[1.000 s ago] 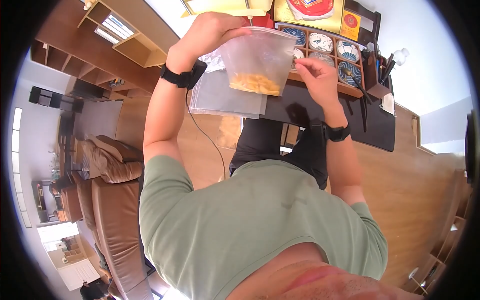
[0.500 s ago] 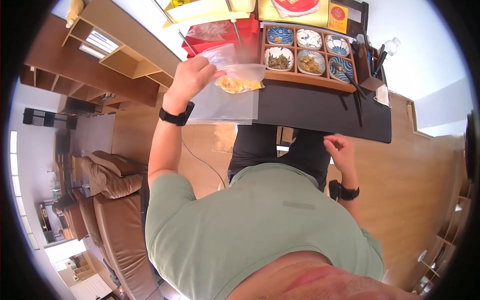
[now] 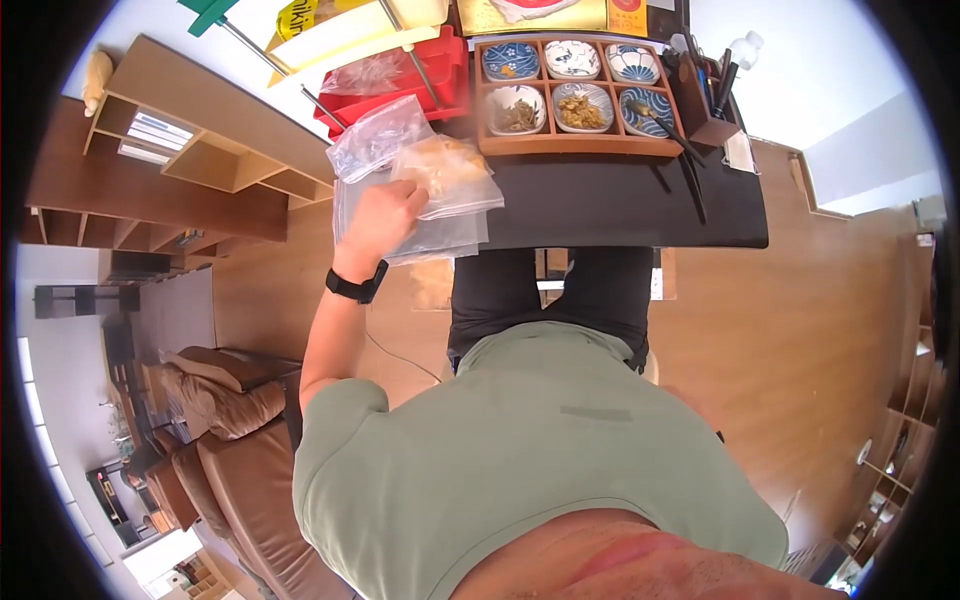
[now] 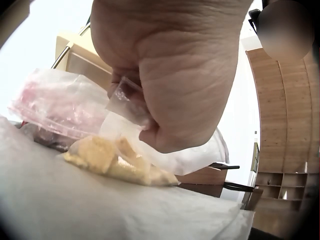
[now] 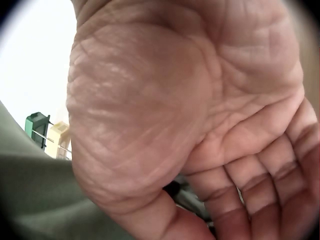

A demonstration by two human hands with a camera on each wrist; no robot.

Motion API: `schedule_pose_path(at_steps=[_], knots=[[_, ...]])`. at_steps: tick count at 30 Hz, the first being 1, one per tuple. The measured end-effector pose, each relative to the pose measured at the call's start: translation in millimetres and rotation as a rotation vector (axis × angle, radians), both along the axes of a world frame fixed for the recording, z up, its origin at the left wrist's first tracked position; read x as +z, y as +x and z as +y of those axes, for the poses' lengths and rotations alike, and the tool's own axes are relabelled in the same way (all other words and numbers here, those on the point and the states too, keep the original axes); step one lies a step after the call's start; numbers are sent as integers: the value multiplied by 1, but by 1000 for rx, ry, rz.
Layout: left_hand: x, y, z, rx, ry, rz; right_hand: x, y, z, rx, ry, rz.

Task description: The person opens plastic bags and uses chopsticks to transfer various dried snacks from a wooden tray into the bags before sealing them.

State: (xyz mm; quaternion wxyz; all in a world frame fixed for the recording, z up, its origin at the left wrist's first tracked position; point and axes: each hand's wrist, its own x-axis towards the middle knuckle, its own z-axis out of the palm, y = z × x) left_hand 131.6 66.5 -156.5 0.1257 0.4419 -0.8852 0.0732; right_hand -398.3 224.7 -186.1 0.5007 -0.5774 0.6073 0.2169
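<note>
A clear zip bag with yellow pieces [image 3: 447,172] lies over a stack of flat clear bags [image 3: 455,236] at the table's left end. My left hand [image 3: 382,228] pinches the bag's left part; in the left wrist view the fingers of that hand [image 4: 175,100] are curled round its plastic, with the yellow contents [image 4: 107,159] below. Another crumpled clear bag [image 3: 375,140] is just behind it. My right hand is out of the head view; in the right wrist view this hand [image 5: 185,120] holds nothing, its fingers loosely bent, beside the green shirt [image 5: 45,200].
A wooden divided tray [image 3: 580,146] holds several patterned dishes, two with dried bits. A spoon lies across its right side. Behind the bags are a red bin [image 3: 440,75] and a cream rack [image 3: 360,35]. A pen holder [image 3: 705,115] stands at the right. The black table edge is near my legs.
My left hand has lowered the bag of yellow pieces from upright onto the flat bags. My right hand has moved away from the bag, down and out of the head view.
</note>
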Motion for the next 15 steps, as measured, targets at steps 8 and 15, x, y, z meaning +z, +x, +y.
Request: schedule_pose_path(at_steps=[8, 15], knots=[[-20, -10, -4, 170, 40, -8, -5, -1, 0, -52, -53, 1], [-30, -14, -9, 130, 89, 117, -13, -7, 2, -143, -125, 8]])
